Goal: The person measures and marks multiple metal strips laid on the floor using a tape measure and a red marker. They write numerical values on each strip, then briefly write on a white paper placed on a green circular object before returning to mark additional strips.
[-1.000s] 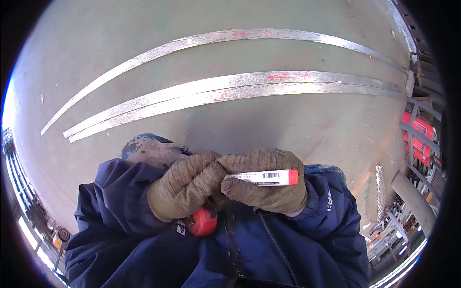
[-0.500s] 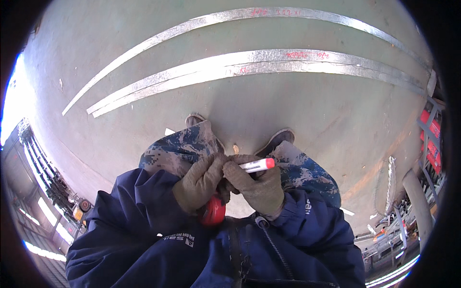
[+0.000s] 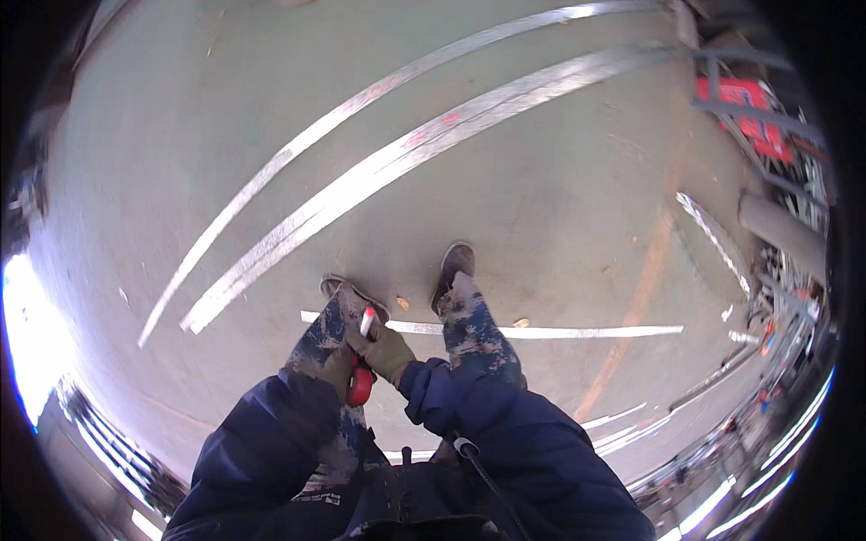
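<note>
Both my hands are gloved and close together in front of my legs. In my right hand (image 3: 391, 355) is a white marker (image 3: 366, 325) with a red cap, pointing up past the fingers. My left hand (image 3: 337, 367), partly hidden by its sleeve and the right hand, closes around a rounded red object (image 3: 360, 388) that looks like a tape measure. Ahead on the floor lie long metal strips (image 3: 361, 185), two side by side, with another strip (image 3: 298, 142) beyond them. Red handwriting marks their faces.
A narrow pale strip (image 3: 595, 333) lies across the floor by my feet. On the right stand a metal frame with red panels (image 3: 744, 113), a grey pipe (image 3: 783, 233) and a heap of metal pieces. An orange line (image 3: 645, 288) runs along the floor.
My view has swung round, so the strips now slant up to the right. One foot has stepped forward. My hands stay together, now lower left in view, the marker pointing more upright.
</note>
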`<act>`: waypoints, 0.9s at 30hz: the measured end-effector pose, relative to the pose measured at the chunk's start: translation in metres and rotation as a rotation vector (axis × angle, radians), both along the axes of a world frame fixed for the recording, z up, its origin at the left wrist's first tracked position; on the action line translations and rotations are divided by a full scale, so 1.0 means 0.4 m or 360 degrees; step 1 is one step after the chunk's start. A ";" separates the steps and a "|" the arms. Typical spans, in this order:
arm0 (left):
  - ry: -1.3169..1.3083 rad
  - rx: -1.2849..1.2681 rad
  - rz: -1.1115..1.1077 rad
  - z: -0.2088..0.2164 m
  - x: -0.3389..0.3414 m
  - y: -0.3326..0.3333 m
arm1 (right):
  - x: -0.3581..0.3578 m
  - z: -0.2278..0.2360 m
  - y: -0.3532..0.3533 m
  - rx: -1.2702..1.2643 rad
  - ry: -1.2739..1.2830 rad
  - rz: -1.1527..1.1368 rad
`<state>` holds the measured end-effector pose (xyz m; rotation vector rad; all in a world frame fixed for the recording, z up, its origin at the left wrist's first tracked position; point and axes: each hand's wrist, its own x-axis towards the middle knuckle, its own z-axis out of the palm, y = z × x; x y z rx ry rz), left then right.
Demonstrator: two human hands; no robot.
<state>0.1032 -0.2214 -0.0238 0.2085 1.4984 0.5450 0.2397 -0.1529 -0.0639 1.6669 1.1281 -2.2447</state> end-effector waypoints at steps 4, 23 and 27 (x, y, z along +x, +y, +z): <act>-0.0025 0.0073 -0.0388 0.098 -0.002 -0.004 | 0.084 0.112 -0.047 -0.0265 0.0228 -0.0237; 0.0174 0.0228 -0.1910 0.631 0.322 0.505 | 0.505 0.682 0.208 -0.0166 0.0806 -0.1421; 0.0178 0.0486 -0.2281 0.755 0.488 0.613 | 0.597 0.719 0.218 -0.0038 0.0760 -0.1663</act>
